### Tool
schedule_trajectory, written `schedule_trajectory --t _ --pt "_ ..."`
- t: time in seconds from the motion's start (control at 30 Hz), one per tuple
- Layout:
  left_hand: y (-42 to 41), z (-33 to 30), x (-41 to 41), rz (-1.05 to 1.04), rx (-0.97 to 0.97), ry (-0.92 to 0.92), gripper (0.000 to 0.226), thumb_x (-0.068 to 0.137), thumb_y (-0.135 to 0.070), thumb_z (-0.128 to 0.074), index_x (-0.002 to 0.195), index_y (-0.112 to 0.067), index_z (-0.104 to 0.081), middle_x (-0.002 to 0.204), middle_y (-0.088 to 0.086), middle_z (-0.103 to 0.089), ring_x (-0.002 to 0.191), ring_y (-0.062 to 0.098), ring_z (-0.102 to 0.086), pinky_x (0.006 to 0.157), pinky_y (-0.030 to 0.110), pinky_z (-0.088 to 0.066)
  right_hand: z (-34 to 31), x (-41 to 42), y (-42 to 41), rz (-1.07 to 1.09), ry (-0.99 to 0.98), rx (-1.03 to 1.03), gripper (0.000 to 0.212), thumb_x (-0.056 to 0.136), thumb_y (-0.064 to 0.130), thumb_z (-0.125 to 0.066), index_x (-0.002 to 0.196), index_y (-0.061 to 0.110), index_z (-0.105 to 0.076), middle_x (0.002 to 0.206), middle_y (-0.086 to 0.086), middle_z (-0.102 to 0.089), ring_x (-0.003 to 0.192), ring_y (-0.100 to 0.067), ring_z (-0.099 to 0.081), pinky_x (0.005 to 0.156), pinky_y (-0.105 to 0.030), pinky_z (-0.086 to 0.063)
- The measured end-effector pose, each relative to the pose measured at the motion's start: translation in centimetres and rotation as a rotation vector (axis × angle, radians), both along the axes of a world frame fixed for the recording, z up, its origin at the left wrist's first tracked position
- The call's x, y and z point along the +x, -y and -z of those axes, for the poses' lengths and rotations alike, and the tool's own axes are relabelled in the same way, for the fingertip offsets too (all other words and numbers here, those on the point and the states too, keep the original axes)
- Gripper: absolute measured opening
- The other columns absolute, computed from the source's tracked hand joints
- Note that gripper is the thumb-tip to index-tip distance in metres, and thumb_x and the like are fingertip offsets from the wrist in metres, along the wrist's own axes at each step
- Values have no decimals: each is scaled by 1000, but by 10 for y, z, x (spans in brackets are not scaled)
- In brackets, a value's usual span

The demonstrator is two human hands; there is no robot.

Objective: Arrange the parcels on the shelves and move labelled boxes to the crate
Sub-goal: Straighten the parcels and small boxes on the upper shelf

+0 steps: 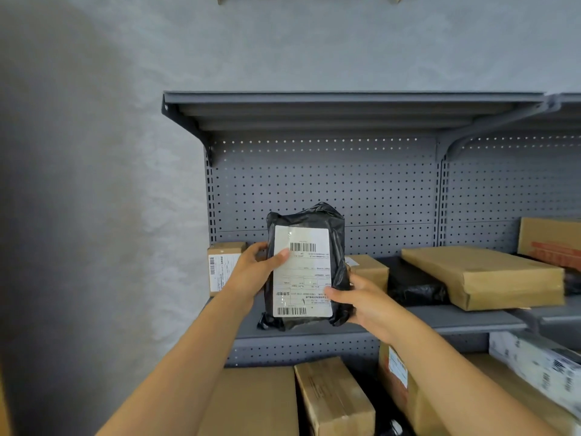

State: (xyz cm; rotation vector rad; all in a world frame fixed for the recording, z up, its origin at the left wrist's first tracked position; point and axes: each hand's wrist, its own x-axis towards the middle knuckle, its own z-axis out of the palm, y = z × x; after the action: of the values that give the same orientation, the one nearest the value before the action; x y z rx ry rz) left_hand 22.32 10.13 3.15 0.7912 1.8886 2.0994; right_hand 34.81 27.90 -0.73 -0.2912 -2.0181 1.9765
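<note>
Filling most of the view: grey metal shelving [345, 190] with a perforated back panel, set against a pale wall [94, 152]. On the middle shelf [456, 319], right side, a big flat brown parcel [490, 278] lying tilted, partly over a black bag [412, 287]. Further right, a cardboard box with red print [550, 240]. Down on the lower level, several brown cartons [333, 398] packed close, plus a white printed box [540, 366] at the right edge. At the far left of the middle shelf, a small labelled box [221, 269] standing upright; another small brown box [369, 269] just behind the right hand. Front and centre, held upright over the middle shelf's front edge: a black plastic-wrapped parcel [306, 269], white barcode label facing the camera. Gripped on both sides — left hand [254, 272] clasping the left edge, thumb pressed on the label; right hand [358, 297] curled round the lower right corner, thumb on the label too.
</note>
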Motion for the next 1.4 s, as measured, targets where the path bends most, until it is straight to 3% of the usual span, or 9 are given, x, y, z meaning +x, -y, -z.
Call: schedule_trajectory --t 0.27,0.47,0.57,0.7,0.8,1.0,1.13,1.3,1.4 --pt "12 17 27 48 7 135 34 94 -21 -65 126 -9 -60 111 8 -75 106 28 -70 96 47 -54 2 31 -4 -9 -2 24 35 88 22 -73 122 20 -65 114 4 -74 109 -18 -68 101 -44 -51" --pt "16 30 40 9 -73 231 20 99 -10 -54 115 -1 -63 109 16 -74 95 30 -69 51 22 -53 10 23 5 91 2 0 28 92 26 -68 119 22 -61 113 3 -72 108 -20 -66 100 -47 -51" --pt "16 31 31 -9 -116 244 19 98 -4 -54 115 1 -59 111 17 -72 100 27 -68 66 26 -57 11 9 12 115 47 49 24 94 25 -65 118 21 -62 118 0 -69 111 -23 -64 102 -49 -49" --pt "12 33 3 -37 -192 151 26 93 0 -57 119 -4 -57 114 14 -71 104 27 -68 85 36 -57 9 -19 18 192 54 208 7 97 23 -61 102 22 -65 115 -3 -69 106 -24 -64 100 -45 -50" --pt "5 37 -24 -61 -301 43 34 91 -1 -57 124 -7 -55 120 10 -69 113 28 -62 102 45 -49 9 -43 21 186 73 304 21 99 16 -55 118 15 -64 116 -1 -66 103 -20 -61 88 -31 -48" --pt "-12 50 -83 -62 -467 -47 40 87 -5 -55 125 -11 -49 119 3 -63 110 22 -59 94 35 -49 14 -101 16 171 155 447 30 96 9 -53 126 13 -56 130 -5 -62 102 -17 -56 73 -22 -45" --pt "-15 57 -119 -135 -623 -169 31 86 -5 -53 117 -9 -46 117 8 -61 99 20 -58 77 31 -52 20 -134 20 159 209 528 33 96 11 -51 129 12 -50 121 6 -55 100 -15 -51 81 -26 -45" --pt "-14 64 -146 -154 -744 -346 42 92 -9 -55 134 -9 -50 130 9 -61 116 25 -58 83 28 -45 22 -161 21 124 302 637 31 94 19 -55 124 12 -55 123 -3 -62 95 -16 -57 67 -22 -44" --pt "-16 65 -152 -189 -837 -427 42 93 -12 -60 133 -7 -51 129 11 -62 115 27 -58 87 30 -49 22 -167 19 104 336 705 30 94 22 -56 122 12 -57 103 2 -62 76 -9 -54 54 -19 -37"
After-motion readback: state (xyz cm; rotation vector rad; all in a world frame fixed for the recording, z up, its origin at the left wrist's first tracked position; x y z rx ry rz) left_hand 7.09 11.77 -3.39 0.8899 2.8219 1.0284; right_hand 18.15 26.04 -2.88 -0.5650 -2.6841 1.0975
